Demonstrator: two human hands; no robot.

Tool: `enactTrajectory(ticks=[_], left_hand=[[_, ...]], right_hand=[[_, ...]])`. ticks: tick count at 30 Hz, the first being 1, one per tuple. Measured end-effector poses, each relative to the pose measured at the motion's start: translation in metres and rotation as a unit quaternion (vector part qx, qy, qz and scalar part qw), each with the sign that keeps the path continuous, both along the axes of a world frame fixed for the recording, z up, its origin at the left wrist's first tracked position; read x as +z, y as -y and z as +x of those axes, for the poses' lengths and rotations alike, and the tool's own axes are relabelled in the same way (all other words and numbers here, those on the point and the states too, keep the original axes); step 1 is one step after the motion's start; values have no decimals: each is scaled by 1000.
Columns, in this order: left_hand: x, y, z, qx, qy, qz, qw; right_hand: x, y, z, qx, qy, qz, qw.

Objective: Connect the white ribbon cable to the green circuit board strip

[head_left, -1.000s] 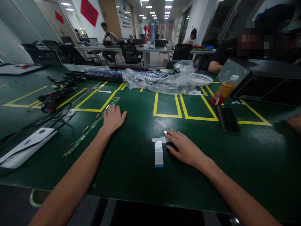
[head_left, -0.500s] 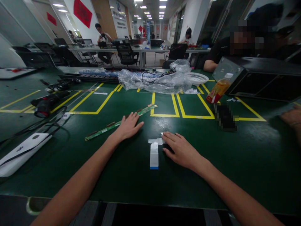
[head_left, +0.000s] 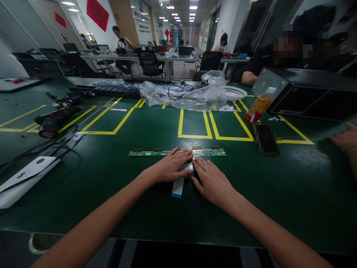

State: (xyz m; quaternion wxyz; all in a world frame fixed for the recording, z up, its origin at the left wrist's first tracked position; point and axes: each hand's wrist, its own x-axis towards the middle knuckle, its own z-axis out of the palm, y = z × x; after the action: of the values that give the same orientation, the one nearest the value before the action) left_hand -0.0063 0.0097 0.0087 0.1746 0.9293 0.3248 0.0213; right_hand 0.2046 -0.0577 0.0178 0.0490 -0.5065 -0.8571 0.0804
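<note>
The left hand (head_left: 170,167) has its fingers extended, thumb apart, over the green circuit board (head_left: 208,153), which runs out beyond them on both sides. The right hand's (head_left: 212,179) fingers, thumb also apart, touch the white ribbon cable (head_left: 177,187).

The circuit board (head_left: 212,152) is green — the flat cable (head_left: 177,187) white, its end blue.

Green table (head_left: 279,186): circuit board (head_left: 153,153), ribbon cable (head_left: 177,188), bottle (head_left: 259,108).

Both hands (head_left: 173,166) (head_left: 213,179) close together at white ribbon cable (head_left: 177,187) and green circuit board (head_left: 208,153)
</note>
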Motion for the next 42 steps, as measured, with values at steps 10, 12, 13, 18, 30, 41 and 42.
enactTrajectory(ticks=[10,12,13,18,30,41,42], left_hand=[[0,-1,0,1,30,-4,1000],[0,-1,-1,0,28,-2,1000],[-1,-1,-1,0,30,-2,1000],[-3,-3,-3,-3,40,-2,999],[4,-12,-7,-28,54,-13,998],[-5,2,9,-70,20,24,997],[-7,1,10,-62,13,25,998]], right_hand=[[-3,-3,5,56,-33,13,998],[-2,-3,3,43,-23,10,999],[-1,-2,2,34,-18,10,999],[2,-1,-2,13,4,3,1000],[-9,-5,5,38,-23,9,999],[4,-28,31,-8,-205,67,976],[4,-28,31,-6,-213,61,975]])
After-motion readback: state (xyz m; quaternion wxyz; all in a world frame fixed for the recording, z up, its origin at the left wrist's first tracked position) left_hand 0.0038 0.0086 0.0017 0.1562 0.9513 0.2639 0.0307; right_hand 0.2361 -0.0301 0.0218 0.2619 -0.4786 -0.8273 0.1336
